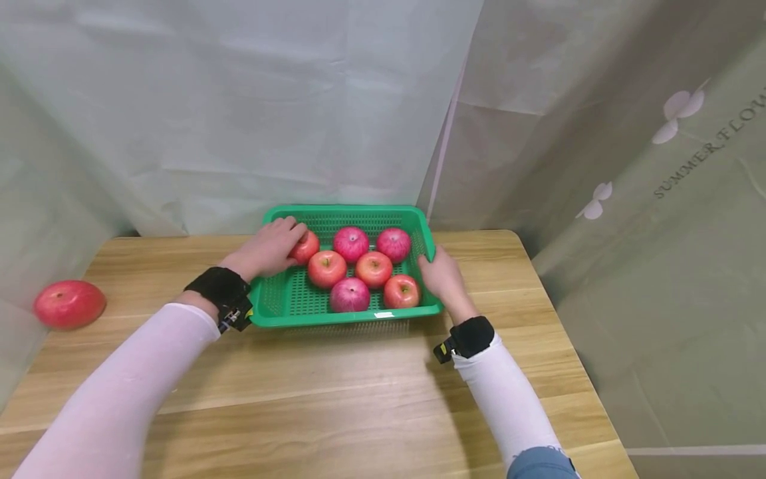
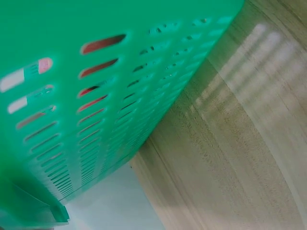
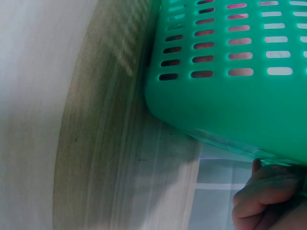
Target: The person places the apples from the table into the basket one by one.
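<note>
A green plastic basket [image 1: 299, 319] with slotted walls holds several red and pink apples [image 1: 350, 295]. My left hand [image 1: 270, 247] reaches over the basket's left rim, its fingers and thumb around an apple [image 1: 306, 247] in the back left part. At the right end, my right hand [image 1: 443, 273] grips the basket's rim, thumb on the inner side. In the right wrist view the curled fingers [image 3: 266, 191] show under that rim. The left wrist view has only the basket's slotted wall [image 2: 110, 96] close up; the left hand is out of sight there.
Another red apple [image 1: 69, 304] lies at the table's left edge, apart from the basket. The wooden table [image 1: 359, 399] has its back edge against a pale hanging sheet [image 1: 239, 100]. A printed curtain [image 1: 670, 266] hangs along the right side.
</note>
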The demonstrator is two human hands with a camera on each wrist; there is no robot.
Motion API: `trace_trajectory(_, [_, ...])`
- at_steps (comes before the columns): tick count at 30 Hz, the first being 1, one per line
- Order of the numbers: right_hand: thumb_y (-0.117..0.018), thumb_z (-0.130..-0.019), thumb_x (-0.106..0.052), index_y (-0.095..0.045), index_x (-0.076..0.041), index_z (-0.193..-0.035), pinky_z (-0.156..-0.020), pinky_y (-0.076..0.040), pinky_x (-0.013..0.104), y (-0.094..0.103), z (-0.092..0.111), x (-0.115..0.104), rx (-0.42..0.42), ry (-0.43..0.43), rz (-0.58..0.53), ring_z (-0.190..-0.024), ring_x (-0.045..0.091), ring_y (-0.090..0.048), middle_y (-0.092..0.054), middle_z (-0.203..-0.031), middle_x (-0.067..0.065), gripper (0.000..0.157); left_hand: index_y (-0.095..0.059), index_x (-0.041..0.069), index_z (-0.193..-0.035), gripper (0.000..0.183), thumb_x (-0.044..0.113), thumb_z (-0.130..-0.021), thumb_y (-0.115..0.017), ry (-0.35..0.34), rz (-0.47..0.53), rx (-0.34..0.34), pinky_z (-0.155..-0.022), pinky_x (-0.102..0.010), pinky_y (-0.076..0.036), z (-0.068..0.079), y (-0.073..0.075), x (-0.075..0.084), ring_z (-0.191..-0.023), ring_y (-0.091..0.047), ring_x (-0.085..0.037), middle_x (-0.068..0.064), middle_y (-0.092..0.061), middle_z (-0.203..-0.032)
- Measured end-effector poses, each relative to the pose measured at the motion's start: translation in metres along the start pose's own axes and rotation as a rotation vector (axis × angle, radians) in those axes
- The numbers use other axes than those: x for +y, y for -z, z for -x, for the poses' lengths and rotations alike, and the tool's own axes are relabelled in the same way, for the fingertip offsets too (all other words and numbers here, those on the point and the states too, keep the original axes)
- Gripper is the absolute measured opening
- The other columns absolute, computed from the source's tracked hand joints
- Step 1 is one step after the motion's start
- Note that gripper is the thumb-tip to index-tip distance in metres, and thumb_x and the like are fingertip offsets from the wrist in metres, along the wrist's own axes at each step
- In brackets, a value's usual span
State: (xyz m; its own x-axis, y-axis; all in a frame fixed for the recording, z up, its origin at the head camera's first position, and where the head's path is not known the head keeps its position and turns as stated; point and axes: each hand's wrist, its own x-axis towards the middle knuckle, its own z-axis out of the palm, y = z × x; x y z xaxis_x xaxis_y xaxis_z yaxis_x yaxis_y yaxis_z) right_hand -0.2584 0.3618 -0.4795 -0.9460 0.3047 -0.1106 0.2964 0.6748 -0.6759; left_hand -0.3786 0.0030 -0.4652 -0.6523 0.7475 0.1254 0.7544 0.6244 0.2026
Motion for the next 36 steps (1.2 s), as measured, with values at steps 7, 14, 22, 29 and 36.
trace_trajectory(7, [-0.046,-0.111,-0.037,-0.051,-0.001,-0.145,-0.079,-0.059,0.046,-0.001,0.001,0.000,0.011,0.012,0.004,-0.104,0.032,-0.065,-0.065,-0.123,0.020,0.049,-0.058,-0.003,-0.128,0.054,0.009,-0.086,-0.089,0.006,0.005,0.005,-0.101,-0.061,-0.046,0.000,-0.003,-0.003,-0.110,-0.052,-0.044,-0.024,-0.054,-0.118])
trace_trajectory(14, [-0.045,-0.112,-0.037,-0.052,-0.002,-0.144,-0.077,-0.058,0.044,0.000,0.002,0.000,0.012,0.015,0.015,-0.103,0.032,-0.065,-0.064,-0.123,0.019,0.048,-0.058,0.000,-0.123,0.050,0.011,-0.086,-0.089,0.013,0.037,0.000,-0.100,-0.060,-0.046,0.000,-0.003,-0.004,-0.112,-0.052,-0.044,-0.023,-0.054,-0.120])
trace_trajectory(22, [-0.044,-0.112,-0.038,-0.047,0.000,-0.149,-0.080,-0.058,0.046,0.001,0.000,-0.001,-0.007,0.007,0.043,-0.108,0.034,-0.063,-0.062,-0.129,0.021,0.053,-0.057,0.001,-0.120,0.044,0.013,-0.090,-0.087,0.017,0.085,-0.008,-0.100,-0.057,-0.047,0.004,0.002,-0.002,-0.112,-0.052,-0.040,-0.020,-0.055,-0.118])
trace_trajectory(29, [-0.044,-0.111,-0.037,-0.047,0.003,-0.148,-0.089,-0.054,0.051,0.000,0.000,-0.002,0.006,0.017,0.084,-0.114,0.036,-0.060,-0.061,-0.133,0.024,0.054,-0.057,-0.002,-0.124,0.044,0.012,-0.093,-0.084,0.027,0.173,-0.002,-0.100,-0.056,-0.049,0.013,0.007,0.001,-0.115,-0.054,-0.039,-0.022,-0.055,-0.124])
trace_trajectory(36, [-0.044,-0.111,-0.037,-0.046,0.002,-0.148,-0.088,-0.054,0.050,0.001,0.000,0.000,-0.003,0.014,0.057,-0.112,0.036,-0.060,-0.061,-0.132,0.024,0.054,-0.055,-0.007,-0.132,0.049,0.008,-0.094,-0.082,-0.002,0.267,0.073,-0.111,-0.061,-0.043,0.025,0.012,-0.002,-0.130,-0.049,-0.044,-0.026,-0.050,-0.137])
